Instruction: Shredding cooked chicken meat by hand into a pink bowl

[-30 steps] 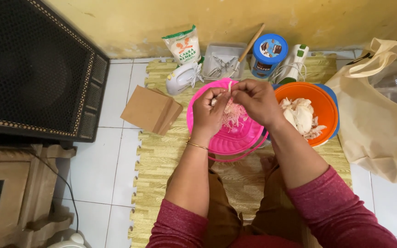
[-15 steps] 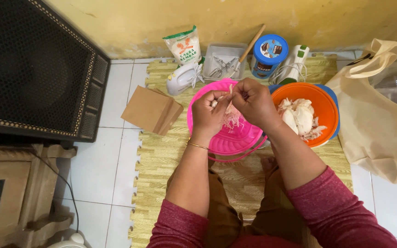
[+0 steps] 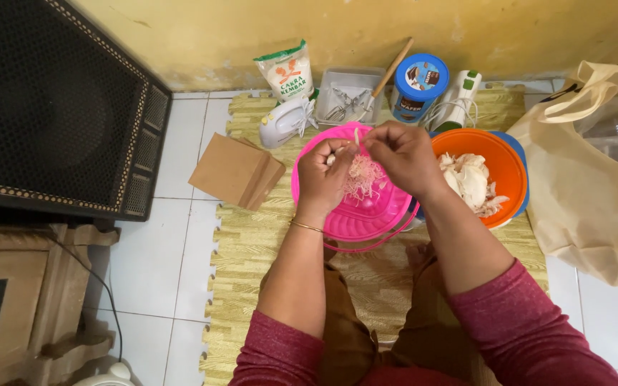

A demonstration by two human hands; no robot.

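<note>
You sit on a yellow-green woven foam mat laid over white floor tiles, with a big black speaker cabinet off to your left and a floppy beige cloth tote bag to your right. Directly in front of you is a bright pink round plastic basket holding a loose heap of pale shredded meat; touching its right side is an orange round plastic bowl with larger whitish cooked chicken pieces. A brown flat cardboard piece lies just left of the basket, and along the yellow wall stand a white hand mixer, a grey plastic tray, a blue-lidded round tin and a white paper flour bag. Your left hand and right hand meet over the far half of the pink basket, each with its fingertips pinched shut on a thin pale strand of meat. That strand is short, and its long axis runs roughly away from you, the free end pointing toward the wall, above the shredded heap.
</note>
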